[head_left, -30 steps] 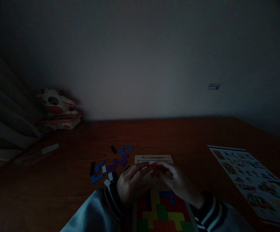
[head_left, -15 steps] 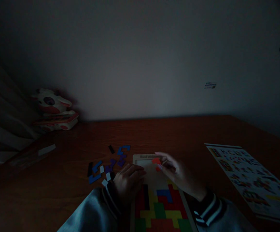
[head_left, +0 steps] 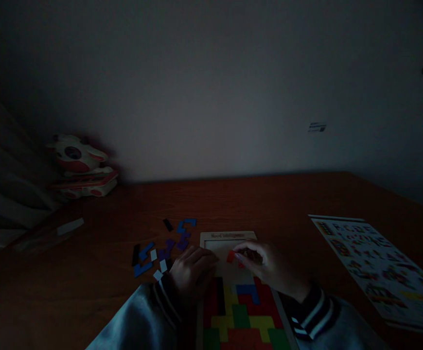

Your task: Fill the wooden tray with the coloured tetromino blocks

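A wooden puzzle tray (head_left: 228,236) lies in front of me, its near part filled with red, green, yellow, blue and black pieces. Pinched between the thumb and fingers of my right hand (head_left: 266,265) is a red puzzle piece (head_left: 231,256), held over the bare far part of the tray. My left hand (head_left: 194,272) rests on the tray's left edge, fingers together and slightly bent; whether anything is beneath them is hidden. Left of that hand lie loose pieces: blue ones (head_left: 143,269), purple ones (head_left: 164,253), white ones (head_left: 153,254) and black ones (head_left: 135,255).
A printed sheet (head_left: 375,267) with coloured shapes lies on the wooden table (head_left: 270,204) at right. At the back left stands a cow-shaped toy keyboard (head_left: 83,184). A white strip (head_left: 70,226) lies near the left edge, by a curtain (head_left: 7,194). The wall rises behind.
My right hand has moved down and nearer with the red piece, lower over the tray, uncovering more of its far rim. The left hand has barely moved.
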Motion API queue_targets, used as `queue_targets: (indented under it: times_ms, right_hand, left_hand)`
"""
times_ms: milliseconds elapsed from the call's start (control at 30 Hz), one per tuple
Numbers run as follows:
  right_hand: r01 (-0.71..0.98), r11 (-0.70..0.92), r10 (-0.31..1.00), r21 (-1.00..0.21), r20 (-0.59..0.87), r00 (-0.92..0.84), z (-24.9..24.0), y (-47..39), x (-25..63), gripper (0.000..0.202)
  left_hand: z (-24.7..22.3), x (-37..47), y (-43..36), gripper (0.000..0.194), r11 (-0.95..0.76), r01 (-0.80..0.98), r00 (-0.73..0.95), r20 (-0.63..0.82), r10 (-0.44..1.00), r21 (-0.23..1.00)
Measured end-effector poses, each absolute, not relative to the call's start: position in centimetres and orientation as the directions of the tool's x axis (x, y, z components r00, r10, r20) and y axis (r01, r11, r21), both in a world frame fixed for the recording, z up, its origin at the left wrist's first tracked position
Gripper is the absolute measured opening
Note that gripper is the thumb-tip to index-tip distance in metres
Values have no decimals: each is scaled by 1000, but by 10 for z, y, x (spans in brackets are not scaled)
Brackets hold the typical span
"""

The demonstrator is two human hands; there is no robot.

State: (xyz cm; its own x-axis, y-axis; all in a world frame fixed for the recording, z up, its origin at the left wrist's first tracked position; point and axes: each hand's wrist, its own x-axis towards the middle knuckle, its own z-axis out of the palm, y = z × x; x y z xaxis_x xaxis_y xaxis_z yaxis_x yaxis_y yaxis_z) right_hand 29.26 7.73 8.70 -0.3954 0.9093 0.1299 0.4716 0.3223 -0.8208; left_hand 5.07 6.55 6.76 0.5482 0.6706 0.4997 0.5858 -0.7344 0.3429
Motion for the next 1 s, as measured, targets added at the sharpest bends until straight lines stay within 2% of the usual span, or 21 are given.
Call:
queue_targets:
  times_ms: [133,333,500,667,800,1000]
  right_hand:
    - [502,320,917,-803,128,-379,87,79,293,21]
    - [510,340,920,-790,168,-354,79,81,295,21]
    - [496,345,925,-797,200,-323,75,83,295,21]
    - [517,342,931,-784,210,-297,78,83,294,23]
    - [512,365,926,-778,244,-289,77,83,295,22]
    - [505,374,922,-778,254,-292,71,85,296,22]
  left_hand:
    - [65,45,69,21,-721,630,532,516,671,289]
    - [80,7,82,19,-654,750,512,543,665,93]
    - [86,-22,86,31,-785,605,681,422,598,136]
    - [76,-24,85,32,-806,563,711,389,586,184]
    - [68,-23,87,27,-822,548,710,435,555,154]
    - [66,-15,88,26,-826,563,658,589,468,28]
